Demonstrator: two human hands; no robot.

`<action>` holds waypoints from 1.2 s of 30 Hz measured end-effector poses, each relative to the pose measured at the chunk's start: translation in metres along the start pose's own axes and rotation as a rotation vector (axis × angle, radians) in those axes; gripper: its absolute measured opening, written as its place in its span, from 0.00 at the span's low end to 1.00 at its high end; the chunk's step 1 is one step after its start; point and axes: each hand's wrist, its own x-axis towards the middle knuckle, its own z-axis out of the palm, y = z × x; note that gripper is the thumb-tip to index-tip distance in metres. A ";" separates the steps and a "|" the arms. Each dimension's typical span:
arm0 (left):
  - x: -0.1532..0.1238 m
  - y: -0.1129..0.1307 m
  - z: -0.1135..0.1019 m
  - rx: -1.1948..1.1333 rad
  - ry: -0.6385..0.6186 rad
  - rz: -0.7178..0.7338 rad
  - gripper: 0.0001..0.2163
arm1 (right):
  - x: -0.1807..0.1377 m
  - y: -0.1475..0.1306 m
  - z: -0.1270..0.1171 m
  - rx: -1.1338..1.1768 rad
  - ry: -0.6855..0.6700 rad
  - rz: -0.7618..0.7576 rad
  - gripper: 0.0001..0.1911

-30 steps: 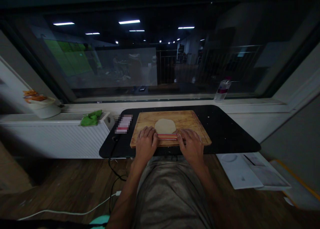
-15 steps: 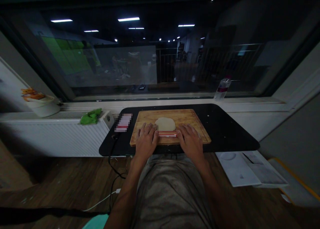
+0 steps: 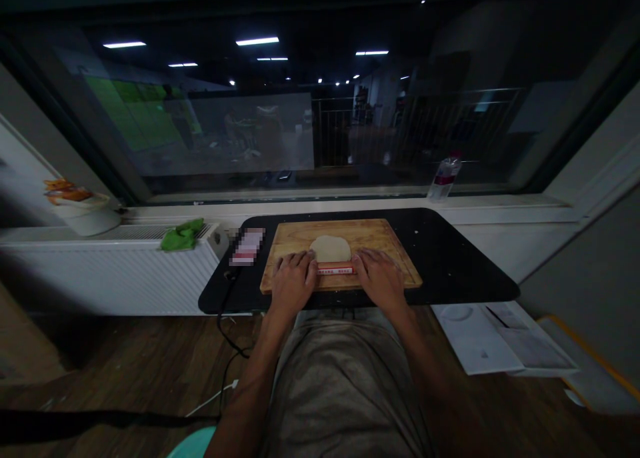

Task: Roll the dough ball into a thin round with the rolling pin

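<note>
A flat round piece of pale dough (image 3: 331, 248) lies on a wooden cutting board (image 3: 395, 258) on a black table (image 3: 450, 265). A red-and-white striped rolling pin (image 3: 335, 269) rests across the near edge of the dough. My left hand (image 3: 293, 281) lies flat on the pin's left end, fingers stretched out. Spread just as flat, my right hand (image 3: 380, 278) covers the right end. Both palms press down on the roller.
A blurred small card (image 3: 247, 246) lies left of the board. A green cloth (image 3: 183, 235) and a white bowl (image 3: 83, 215) sit on the radiator at left. A water bottle (image 3: 443, 177) stands on the windowsill. Papers (image 3: 495, 345) lie on the floor at right.
Both hands and the rolling pin have moved slightly away from me, up onto the near edge of the dough.
</note>
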 end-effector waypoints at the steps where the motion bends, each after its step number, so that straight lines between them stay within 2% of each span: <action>1: 0.001 0.000 0.000 0.007 0.000 0.002 0.21 | 0.000 0.000 0.000 -0.006 -0.003 0.003 0.23; 11: 0.003 0.002 -0.002 0.044 0.004 -0.001 0.19 | 0.004 -0.006 -0.009 -0.054 -0.044 0.026 0.21; 36: 0.021 0.007 -0.019 0.179 -0.114 -0.011 0.23 | 0.021 -0.015 -0.013 -0.190 -0.103 0.092 0.31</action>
